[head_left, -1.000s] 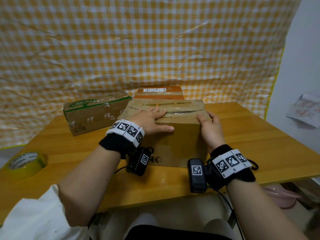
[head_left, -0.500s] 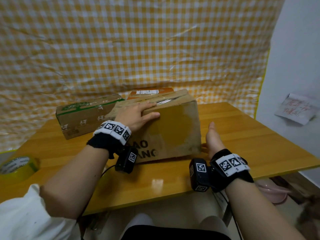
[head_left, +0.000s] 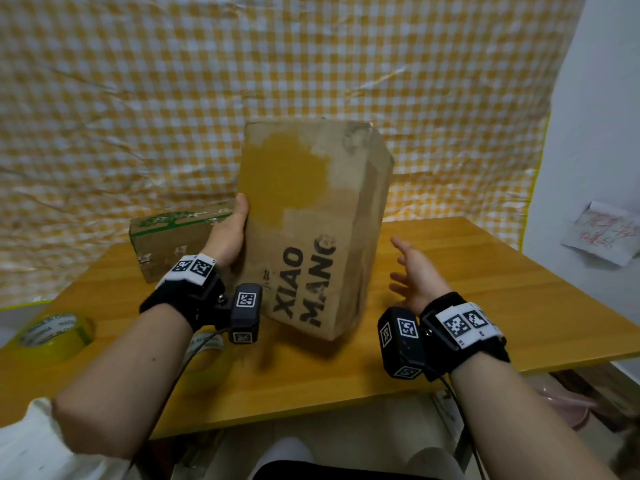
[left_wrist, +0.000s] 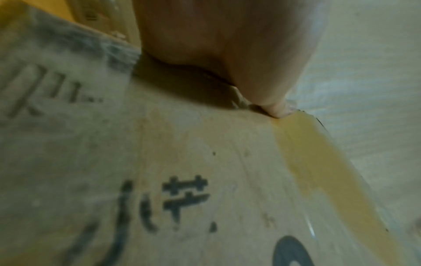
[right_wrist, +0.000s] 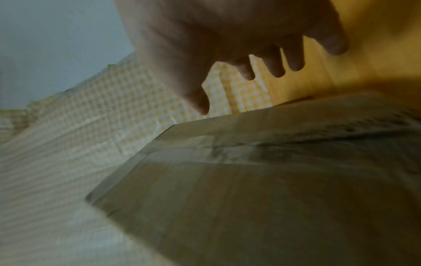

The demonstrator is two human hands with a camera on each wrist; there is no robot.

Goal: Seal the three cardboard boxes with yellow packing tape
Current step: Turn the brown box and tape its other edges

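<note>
A brown cardboard box (head_left: 311, 220) printed XIAO MANG stands tipped up on one end over the wooden table (head_left: 485, 289), its lower corner just above the table. My left hand (head_left: 228, 233) grips its left edge, thumb on the front face. In the left wrist view the hand (left_wrist: 227, 45) presses the box (left_wrist: 205, 180) beside a yellow tape strip (left_wrist: 330, 171). My right hand (head_left: 412, 271) hovers with spread fingers to the right of the box, not touching it; the right wrist view shows those fingers (right_wrist: 275, 59) above the box (right_wrist: 250, 189). A roll of yellow tape (head_left: 52, 336) lies at the table's left edge.
A second box with green print (head_left: 169, 237) lies behind my left hand. A yellow checkered cloth (head_left: 311, 64) hangs behind the table. A paper sheet (head_left: 602, 237) hangs on the right wall, and a pink basin (head_left: 568, 407) sits below the table's right side.
The box went from lying flat to standing up on end, turned by my left hand. My right hand came off the box and now hovers open beside it.
</note>
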